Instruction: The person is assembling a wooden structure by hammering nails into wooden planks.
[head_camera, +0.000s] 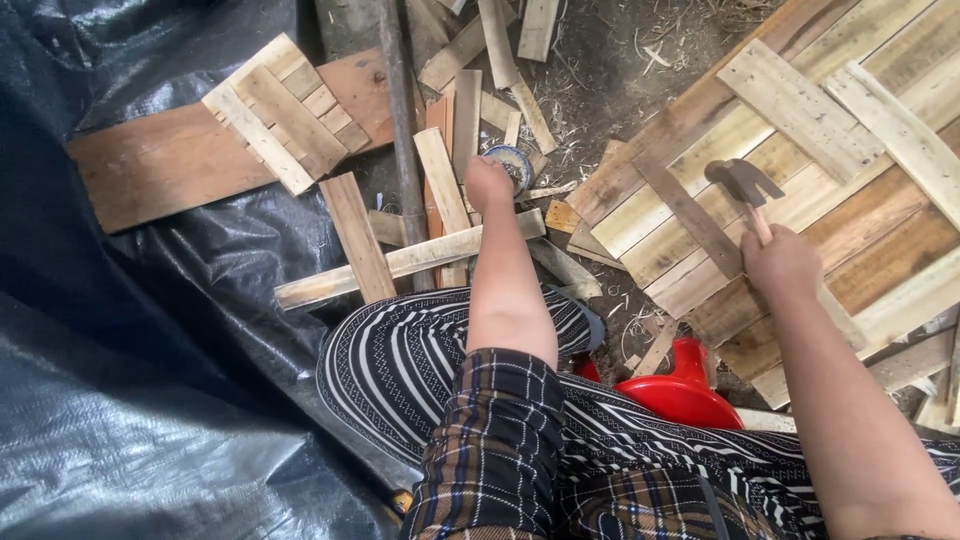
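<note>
Overhead: two hands, right (782, 262) gripping one hammer (745, 190), left (488, 184) beside one tin (512, 165).

A claw hammer (744, 185) is held by its wooden handle in the right hand (781, 263) above a slatted wooden panel (850, 190). The left hand (487, 184) is extended to a small round tin (512, 163) among loose slats.

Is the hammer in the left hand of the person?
No, the right hand grips the hammer by its handle over the wooden panel, while the left hand reaches to a small round tin.
</note>
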